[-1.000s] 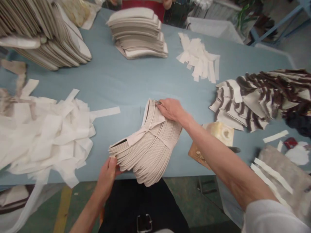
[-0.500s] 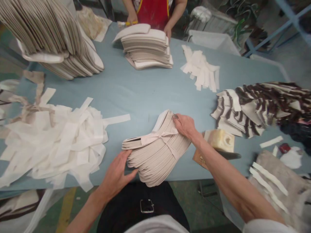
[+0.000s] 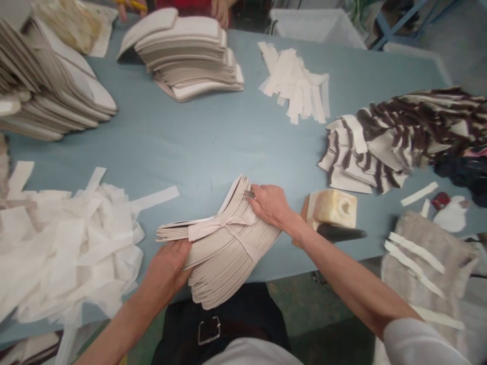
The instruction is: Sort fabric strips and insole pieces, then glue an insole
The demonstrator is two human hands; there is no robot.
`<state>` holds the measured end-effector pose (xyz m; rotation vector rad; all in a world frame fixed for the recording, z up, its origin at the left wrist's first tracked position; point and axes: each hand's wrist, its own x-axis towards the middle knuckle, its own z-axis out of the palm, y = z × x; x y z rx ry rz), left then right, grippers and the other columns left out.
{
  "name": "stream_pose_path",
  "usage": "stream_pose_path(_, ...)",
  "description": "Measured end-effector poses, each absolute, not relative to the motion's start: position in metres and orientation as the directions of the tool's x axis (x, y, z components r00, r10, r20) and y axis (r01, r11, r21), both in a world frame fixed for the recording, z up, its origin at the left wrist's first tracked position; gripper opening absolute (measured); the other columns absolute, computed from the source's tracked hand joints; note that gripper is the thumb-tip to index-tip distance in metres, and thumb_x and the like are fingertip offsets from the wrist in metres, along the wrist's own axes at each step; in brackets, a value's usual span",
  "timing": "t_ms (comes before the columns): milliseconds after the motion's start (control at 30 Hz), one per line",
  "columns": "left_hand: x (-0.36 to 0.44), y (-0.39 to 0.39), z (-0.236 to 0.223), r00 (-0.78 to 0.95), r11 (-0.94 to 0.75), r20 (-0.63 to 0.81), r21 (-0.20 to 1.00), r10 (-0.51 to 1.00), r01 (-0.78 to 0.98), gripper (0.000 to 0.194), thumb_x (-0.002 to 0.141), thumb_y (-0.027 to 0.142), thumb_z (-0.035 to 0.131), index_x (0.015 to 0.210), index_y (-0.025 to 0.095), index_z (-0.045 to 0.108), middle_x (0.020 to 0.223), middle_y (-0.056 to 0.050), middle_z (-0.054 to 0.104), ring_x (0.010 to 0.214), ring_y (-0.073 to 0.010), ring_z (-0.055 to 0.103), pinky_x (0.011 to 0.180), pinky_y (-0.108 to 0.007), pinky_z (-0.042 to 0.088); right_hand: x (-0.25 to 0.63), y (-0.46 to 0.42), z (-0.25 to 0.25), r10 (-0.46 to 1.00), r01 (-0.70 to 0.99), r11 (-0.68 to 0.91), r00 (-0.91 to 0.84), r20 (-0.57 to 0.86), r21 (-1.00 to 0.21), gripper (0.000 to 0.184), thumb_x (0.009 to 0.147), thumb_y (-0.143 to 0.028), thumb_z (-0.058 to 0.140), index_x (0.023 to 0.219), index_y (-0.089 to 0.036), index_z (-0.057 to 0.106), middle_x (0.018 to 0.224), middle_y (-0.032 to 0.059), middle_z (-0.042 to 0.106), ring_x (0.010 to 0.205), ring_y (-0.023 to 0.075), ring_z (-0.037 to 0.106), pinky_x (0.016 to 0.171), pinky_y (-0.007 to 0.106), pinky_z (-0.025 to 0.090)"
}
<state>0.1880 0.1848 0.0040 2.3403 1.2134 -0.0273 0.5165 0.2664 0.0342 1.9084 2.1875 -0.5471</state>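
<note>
A tied bundle of beige, sole-shaped layered pieces (image 3: 222, 263) lies fanned on the table's near edge in front of me. A pale cloth strip (image 3: 224, 223) is knotted round its middle. My left hand (image 3: 169, 266) closes on the bundle's left end, its fingertips hidden among the layers. At the upper right end, my right hand (image 3: 272, 205) is closed against the bundle. A small metal tool tip (image 3: 249, 194) pokes out at its fingertips; the rest is hidden in the hand.
Loose white strips (image 3: 72, 243) heap at left. Stacked beige pieces (image 3: 186, 56) stand at the far side near a co-worker's hand (image 3: 220, 11). A smaller strip pile (image 3: 297, 83), dark-and-white pieces (image 3: 380, 147) and a yellowish block (image 3: 335, 208) with a dark handle lie rightward.
My left hand, earlier at the bundle's left end with thumb and fingers apart, now reaches in and closes on the layers. The whole view has shifted, with far things higher and further left.
</note>
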Motion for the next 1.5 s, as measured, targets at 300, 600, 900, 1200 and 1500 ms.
stream_pose_path(300, 0.21, 0.194, 0.019, 0.548, -0.495, -0.38, 0.237, 0.745, 0.836, 0.033, 0.093, 0.025, 0.06, 0.124, 0.011, 0.063, 0.106, -0.019, 0.077, 0.102, -0.0369, 0.075, 0.084, -0.043, 0.061, 0.497, 0.243, 0.008, 0.986, 0.905, -0.162, 0.165, -0.026, -0.393, 0.04, 0.095, -0.018, 0.055, 0.132, -0.011, 0.066, 0.129, 0.0176, 0.071, 0.123, 0.0316, 0.06, 0.106, 0.041, 0.043)
stream_pose_path(600, 0.189, 0.169, 0.014, 0.588, -0.551, -0.42, 0.22, 0.691, 0.805, 0.03, 0.099, 0.022, 0.055, 0.125, 0.009, 0.062, 0.112, -0.02, 0.077, 0.108, -0.0347, 0.076, 0.088, -0.042, 0.062, 0.498, 0.248, 0.005, 0.99, 0.901, -0.141, 0.127, -0.061, -0.41, 0.031, 0.1, -0.022, 0.053, 0.127, -0.017, 0.069, 0.126, 0.0118, 0.074, 0.119, 0.0267, 0.064, 0.103, 0.038, 0.045)
stream_pose_path(900, 0.114, 0.137, -0.023, 0.7, -0.635, -0.299, 0.293, 0.649, 0.715, 0.046, 0.097, 0.022, 0.053, 0.142, 0.019, 0.048, 0.105, -0.011, 0.08, 0.088, -0.0277, 0.079, 0.075, -0.035, 0.062, 0.5, 0.245, 0.004, 0.988, 0.904, -0.149, 0.125, -0.087, -0.401, 0.029, 0.102, -0.025, 0.052, 0.122, -0.016, 0.071, 0.12, 0.012, 0.075, 0.114, 0.0264, 0.064, 0.1, 0.037, 0.044)
stream_pose_path(1200, 0.113, 0.159, -0.013, 0.767, -0.705, -0.2, 0.304, 0.61, 0.64, 0.06, 0.081, 0.012, 0.056, 0.14, 0.02, 0.046, 0.114, -0.014, 0.08, 0.102, -0.0304, 0.078, 0.087, -0.038, 0.064, 0.496, 0.256, 0.016, 0.996, 0.928, -0.007, -0.028, -0.09, -0.372, 0.028, 0.1, -0.024, 0.056, 0.122, -0.017, 0.072, 0.117, 0.0121, 0.076, 0.114, 0.0267, 0.064, 0.104, 0.038, 0.041)
stream_pose_path(1500, 0.123, 0.15, -0.014, 0.665, -0.579, -0.391, 0.328, 0.636, 0.746, 0.052, 0.086, 0.01, 0.05, 0.137, 0.015, 0.058, 0.106, -0.015, 0.08, 0.097, -0.0306, 0.078, 0.088, -0.039, 0.064, 0.46, 0.294, 0.055, 0.922, 0.99, -0.12, 0.086, -0.377, -0.07, 0.053, 0.11, -0.054, 0.033, 0.118, -0.019, 0.071, 0.103, 0.0156, 0.08, 0.097, 0.0293, 0.075, 0.078, 0.035, 0.049)
